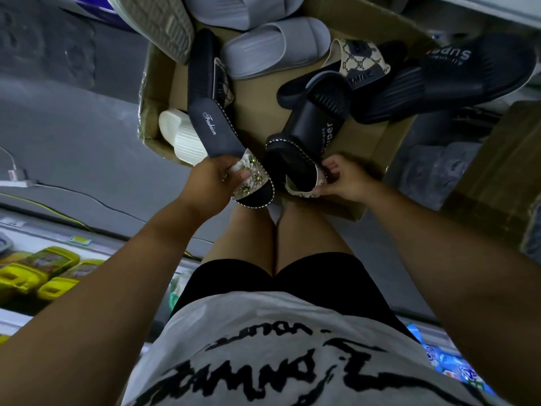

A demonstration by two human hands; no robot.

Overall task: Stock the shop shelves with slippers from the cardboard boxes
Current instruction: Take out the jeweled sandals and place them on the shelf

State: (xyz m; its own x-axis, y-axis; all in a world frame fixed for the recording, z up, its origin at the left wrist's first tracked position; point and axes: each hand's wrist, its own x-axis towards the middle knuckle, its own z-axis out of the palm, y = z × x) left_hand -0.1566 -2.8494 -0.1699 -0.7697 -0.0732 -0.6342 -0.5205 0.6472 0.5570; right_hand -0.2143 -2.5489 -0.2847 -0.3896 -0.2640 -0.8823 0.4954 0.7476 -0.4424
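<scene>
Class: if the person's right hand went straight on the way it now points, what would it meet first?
The right hand pinches the beaded slipper; pushing on, it would probably press that into the black "super" slide lying over it, though depth is unclear.

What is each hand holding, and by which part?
Left hand grips one flowered black slipper by its strap; right hand pinches the matching slipper by its strap.

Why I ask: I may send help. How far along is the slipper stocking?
Done: no shelved slippers show in view. In hand: the left hand grips a beaded slipper, the right hand pinches its mate. Left: grey slippers, black slides and a white slipper lie in the cardboard box.
</scene>
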